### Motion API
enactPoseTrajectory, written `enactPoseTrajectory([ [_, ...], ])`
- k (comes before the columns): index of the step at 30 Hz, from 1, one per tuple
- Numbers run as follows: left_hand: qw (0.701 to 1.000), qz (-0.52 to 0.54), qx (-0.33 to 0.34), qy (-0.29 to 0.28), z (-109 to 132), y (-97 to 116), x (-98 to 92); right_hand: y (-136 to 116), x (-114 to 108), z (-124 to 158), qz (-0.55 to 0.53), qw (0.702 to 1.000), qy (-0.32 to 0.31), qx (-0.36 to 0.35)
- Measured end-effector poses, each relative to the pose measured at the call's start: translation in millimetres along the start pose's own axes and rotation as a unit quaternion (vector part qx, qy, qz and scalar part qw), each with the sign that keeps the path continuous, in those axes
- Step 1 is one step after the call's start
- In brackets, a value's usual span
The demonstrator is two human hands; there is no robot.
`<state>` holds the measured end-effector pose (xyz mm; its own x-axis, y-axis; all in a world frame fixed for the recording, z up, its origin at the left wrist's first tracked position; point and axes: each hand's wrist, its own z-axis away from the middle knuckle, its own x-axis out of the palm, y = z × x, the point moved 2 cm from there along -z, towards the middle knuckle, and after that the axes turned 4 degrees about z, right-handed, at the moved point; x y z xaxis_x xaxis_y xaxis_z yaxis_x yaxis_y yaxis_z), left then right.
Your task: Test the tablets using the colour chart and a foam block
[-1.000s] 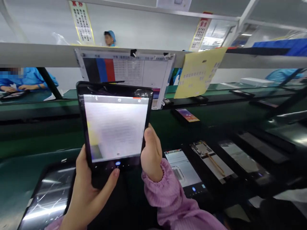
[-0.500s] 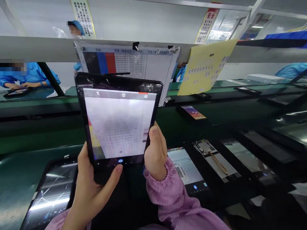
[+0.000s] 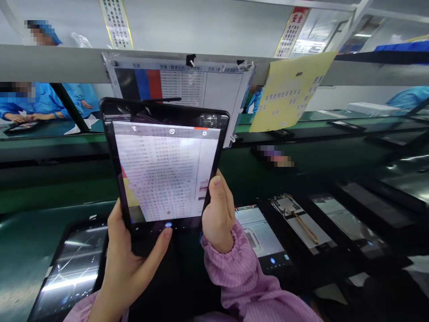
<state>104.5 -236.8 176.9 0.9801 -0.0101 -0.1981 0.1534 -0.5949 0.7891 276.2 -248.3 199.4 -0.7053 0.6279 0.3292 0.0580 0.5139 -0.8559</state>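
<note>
I hold a black tablet (image 3: 161,170) upright in front of me with both hands. Its lit screen shows a camera picture of rows of small text. My left hand (image 3: 129,259) grips the lower left edge, its thumb resting by the blue button at the bottom of the screen. My right hand (image 3: 217,214) is wrapped round the lower right edge, thumb on the bezel. Behind the tablet hangs a printed test chart (image 3: 201,82) with black, blue and red bars and fine text, clipped to a grey rail (image 3: 50,62).
A row of tablets lies on the green belt (image 3: 20,241): one at lower left (image 3: 70,273), several with lit screens to the right (image 3: 261,237). A yellow sheet (image 3: 291,94) hangs at upper right. People in blue coats (image 3: 40,100) work across the line.
The tablet has risen slightly and steadied. Its picture went from a blur to sharp rows of text. A person in a blue cap behind the rail walked leftward.
</note>
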Motion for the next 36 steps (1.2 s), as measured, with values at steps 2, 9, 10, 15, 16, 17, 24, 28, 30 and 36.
enactPoseTrajectory([
  [2, 1.000, 0.003, 0.009, 0.006, -0.3, -1.5, 0.0, 0.1, -0.1, -0.2, -0.004, 1.000, -0.003, -0.010],
  [9, 1.000, -0.015, 0.013, 0.016, -1.4, -3.1, 0.5, 5.1, -4.0, -1.0, 0.007, 0.998, -0.047, -0.029],
  [10, 1.000, -0.018, 0.011, 0.018, -1.5, -3.5, 0.5, 5.9, -5.2, -0.8, 0.010, 0.999, -0.038, -0.034],
  [15, 1.000, -0.006, 0.005, 0.016, -0.8, -5.7, -0.4, 6.5, -5.6, 0.2, 0.011, 0.999, -0.028, -0.043],
  [16, 1.000, -0.006, 0.005, 0.014, -0.5, -5.8, -0.8, 5.9, -4.9, 0.3, 0.012, 0.999, -0.025, -0.041],
  [17, 1.000, -0.008, 0.004, 0.013, -0.2, -5.8, -1.2, 5.3, -4.5, 0.3, 0.016, 0.999, -0.018, -0.038],
  [24, 1.000, 0.004, -0.006, 0.004, 1.3, -2.6, -2.2, 9.7, -6.3, 2.2, 0.022, 0.999, -0.021, -0.030],
  [28, 1.000, 0.006, -0.001, 0.001, 0.3, -0.6, -1.6, 13.6, -8.5, 3.0, -0.003, 1.000, -0.024, -0.012],
  [30, 1.000, 0.007, -0.007, 0.003, -0.2, -0.2, -1.2, 12.1, -8.2, 2.6, -0.009, 1.000, -0.022, -0.019],
  [36, 1.000, 0.014, -0.018, -0.001, 0.6, 0.4, -1.5, -4.0, -1.1, -2.6, -0.019, 0.996, -0.076, -0.036],
])
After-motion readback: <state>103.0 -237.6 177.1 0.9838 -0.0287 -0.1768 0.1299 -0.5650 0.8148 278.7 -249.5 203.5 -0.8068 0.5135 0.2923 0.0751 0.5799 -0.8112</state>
